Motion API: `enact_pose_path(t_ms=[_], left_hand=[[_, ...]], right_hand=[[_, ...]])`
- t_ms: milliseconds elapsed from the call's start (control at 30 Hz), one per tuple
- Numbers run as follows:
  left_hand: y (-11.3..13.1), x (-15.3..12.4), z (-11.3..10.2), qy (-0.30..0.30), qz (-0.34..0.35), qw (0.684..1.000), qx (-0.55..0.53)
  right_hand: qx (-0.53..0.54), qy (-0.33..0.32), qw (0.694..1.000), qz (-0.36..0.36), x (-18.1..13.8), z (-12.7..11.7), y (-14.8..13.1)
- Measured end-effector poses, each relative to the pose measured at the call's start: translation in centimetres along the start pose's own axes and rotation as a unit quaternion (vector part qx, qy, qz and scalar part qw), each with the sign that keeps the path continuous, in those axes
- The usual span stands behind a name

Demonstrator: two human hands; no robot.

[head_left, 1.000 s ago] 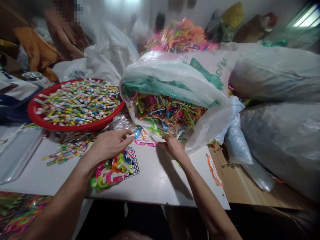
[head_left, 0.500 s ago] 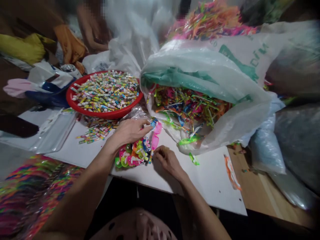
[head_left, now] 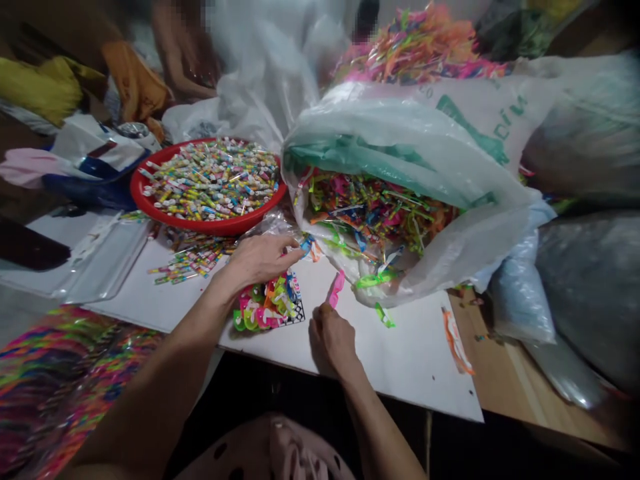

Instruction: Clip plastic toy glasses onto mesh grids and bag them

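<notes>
One pink piece (head_left: 337,289) is pinched by the right hand (head_left: 338,335), left hand (head_left: 263,259) loosely parted

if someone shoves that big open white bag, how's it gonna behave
The white bag will probably crumple, since its mouth sags in folds. Its heap of colourful pieces likely makes it resist sliding, and some may spill, as a green piece lies at its lip.

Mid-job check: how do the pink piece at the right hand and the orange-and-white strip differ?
The pink piece is pinched in the right hand; the orange-and-white strip lies loose. The pink piece shows one colour, the strip two. The pink piece is nearer the middle of the white tabletop, the strip by its right edge. Both look long and narrow.
</notes>
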State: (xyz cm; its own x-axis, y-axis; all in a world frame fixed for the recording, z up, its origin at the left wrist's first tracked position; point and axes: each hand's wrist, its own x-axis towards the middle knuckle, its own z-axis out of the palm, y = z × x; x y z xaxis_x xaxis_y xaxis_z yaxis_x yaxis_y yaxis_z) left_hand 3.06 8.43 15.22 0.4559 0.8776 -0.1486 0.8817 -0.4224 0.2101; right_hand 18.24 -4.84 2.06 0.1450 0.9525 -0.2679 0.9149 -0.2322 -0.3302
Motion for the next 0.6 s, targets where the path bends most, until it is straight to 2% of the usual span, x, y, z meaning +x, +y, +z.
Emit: enact_pose_path(t_ms=[67,133,233,300,433,600], left_hand=[[-0.2,0.0,0.2,0.008,0.005,1.000,0.002],[-0.3,0.1,0.3,0.013,0.009,1.000,-0.002],[-0.3,0.1,0.4,0.015,0.008,1.000,-0.009],[-0.2,0.1,0.4,0.015,0.008,1.000,-0.011],[0.1,-0.1,0.2,0.019,0.007,1.000,-0.009],[0.1,0.0,0.2,0.020,0.008,1.000,0.004]], right_hand=[[0.054,0.012,0.998,0.009,-0.7,-0.1,1.7],[0.160,0.026,0.987,-0.002,-1.1,-0.9,3.2],[0.350,0.054,0.934,-0.053,-0.7,-1.9,3.9],[0.436,0.060,0.895,-0.080,0.1,-1.6,3.4],[0.522,0.008,0.848,-0.087,1.4,0.6,2.4],[0.534,-0.016,0.839,-0.103,1.9,1.1,1.5]])
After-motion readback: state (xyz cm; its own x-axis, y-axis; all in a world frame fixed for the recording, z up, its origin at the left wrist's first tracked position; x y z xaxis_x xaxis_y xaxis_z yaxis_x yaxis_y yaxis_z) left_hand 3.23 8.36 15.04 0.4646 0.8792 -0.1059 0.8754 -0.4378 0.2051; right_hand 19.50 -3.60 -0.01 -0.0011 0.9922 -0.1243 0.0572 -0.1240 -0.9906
